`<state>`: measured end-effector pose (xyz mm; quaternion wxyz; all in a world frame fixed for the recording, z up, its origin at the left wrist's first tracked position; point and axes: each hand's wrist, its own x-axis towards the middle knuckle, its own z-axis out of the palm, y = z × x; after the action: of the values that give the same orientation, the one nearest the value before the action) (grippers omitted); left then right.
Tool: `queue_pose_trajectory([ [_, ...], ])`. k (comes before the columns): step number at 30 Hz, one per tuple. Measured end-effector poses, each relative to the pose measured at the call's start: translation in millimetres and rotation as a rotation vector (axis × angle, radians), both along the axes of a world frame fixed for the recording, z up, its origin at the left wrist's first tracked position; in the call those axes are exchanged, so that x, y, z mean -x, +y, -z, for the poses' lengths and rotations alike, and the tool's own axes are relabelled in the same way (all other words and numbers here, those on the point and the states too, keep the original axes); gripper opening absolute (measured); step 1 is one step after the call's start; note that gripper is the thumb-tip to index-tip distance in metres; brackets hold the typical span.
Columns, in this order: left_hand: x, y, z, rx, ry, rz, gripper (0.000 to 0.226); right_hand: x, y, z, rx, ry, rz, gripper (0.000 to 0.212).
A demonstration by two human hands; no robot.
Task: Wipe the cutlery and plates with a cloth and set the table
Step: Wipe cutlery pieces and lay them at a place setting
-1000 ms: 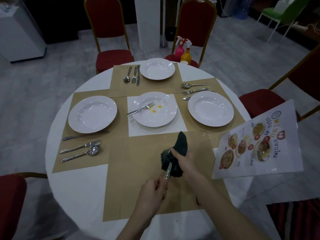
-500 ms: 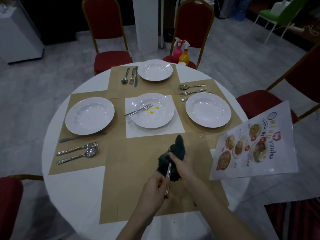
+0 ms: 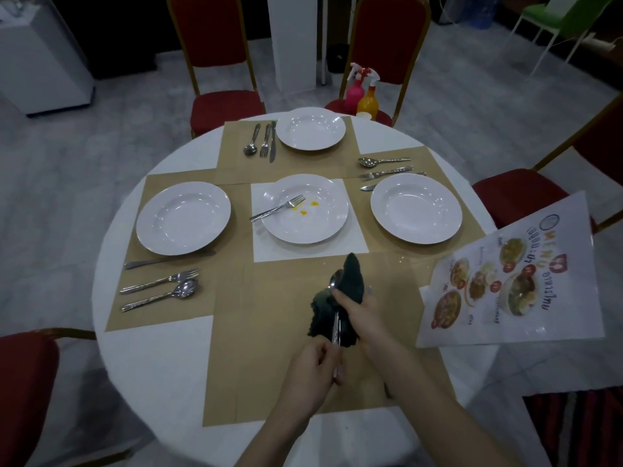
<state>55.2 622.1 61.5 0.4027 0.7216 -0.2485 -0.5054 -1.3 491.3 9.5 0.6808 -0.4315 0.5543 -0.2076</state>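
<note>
My left hand [image 3: 312,372] grips the handle of a metal spoon [image 3: 336,318], whose bowl points away from me. My right hand [image 3: 359,310] holds a dark green cloth [image 3: 352,278] wrapped round the spoon's upper part, above the near brown placemat. The centre plate [image 3: 305,208] bears orange stains and a fork [image 3: 278,207]. Clean white plates sit at the left [image 3: 183,217], right [image 3: 416,208] and far side [image 3: 310,128]. Each has a set of cutlery beside it: left set [image 3: 160,288], far set [image 3: 264,143], right set [image 3: 386,171].
A laminated menu [image 3: 512,281] overhangs the round white table's right edge [image 3: 101,264]. Pink and orange spray bottles [image 3: 362,94] stand at the far edge. Red chairs [image 3: 219,62] ring the table, one [image 3: 23,392] at near left.
The spoon's bowl now shows above the cloth, which has slid a little down the spoon. Both hands stay over the near placemat.
</note>
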Motion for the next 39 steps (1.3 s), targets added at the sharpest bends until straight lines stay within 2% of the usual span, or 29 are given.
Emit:
queue_pose_trajectory([
  [2, -2.8, 0.9, -0.8, -0.015, 0.040, 0.016, 0.028, 8.6, -11.7, -0.7, -0.024, 0.045, 0.065, 0.036],
  [4, -5.7, 0.1, -0.9, -0.032, 0.068, 0.044, 0.028, 15.9, -14.3, 3.6, -0.021, 0.055, 0.092, 0.034],
  [8, -2.2, -5.9, 2.0, -0.027, 0.009, 0.043, 0.027, 6.0, 3.6, 0.3, 0.035, 0.046, -0.013, 0.052],
  [9, -0.2, -6.4, 2.1, -0.019, 0.009, 0.041, 0.027, 5.2, 1.4, 0.7, 0.031, 0.049, -0.017, 0.051],
  [13, -4.5, -6.7, -3.5, -0.021, 0.094, 0.091, 0.026, 18.8, -22.5, -8.2, 0.040, 0.087, 0.069, 0.020],
  [18, -11.2, 12.9, -2.4, -0.014, 0.132, 0.197, 0.024, 42.5, -41.2, -8.9, 0.289, 0.252, 0.175, 0.015],
  [23, -6.7, 14.7, 46.9, -0.068, -0.081, 0.074, 0.024, 71.1, -29.1, -1.2, 0.410, 0.322, 0.140, 0.018],
  [31, 8.9, -0.8, 90.4, -0.132, -0.161, -0.042, 0.025, 103.7, 5.3, 11.8, 0.276, 0.198, 0.118, 0.015],
  [33, 6.4, 1.6, 94.7, -0.161, -0.286, 0.034, 0.027, 102.9, 10.5, 7.2, 0.239, 0.149, 0.094, 0.013],
  [36, 2.8, -2.3, 96.9, -0.240, -0.607, 0.284, 0.031, 96.1, 17.3, 2.3, 0.190, 0.085, 0.032, 0.013],
  [39, 0.4, -8.5, 98.9, -0.291, -0.725, 0.418, 0.037, 87.7, 19.2, 5.2, 0.158, 0.065, 0.047, 0.018],
])
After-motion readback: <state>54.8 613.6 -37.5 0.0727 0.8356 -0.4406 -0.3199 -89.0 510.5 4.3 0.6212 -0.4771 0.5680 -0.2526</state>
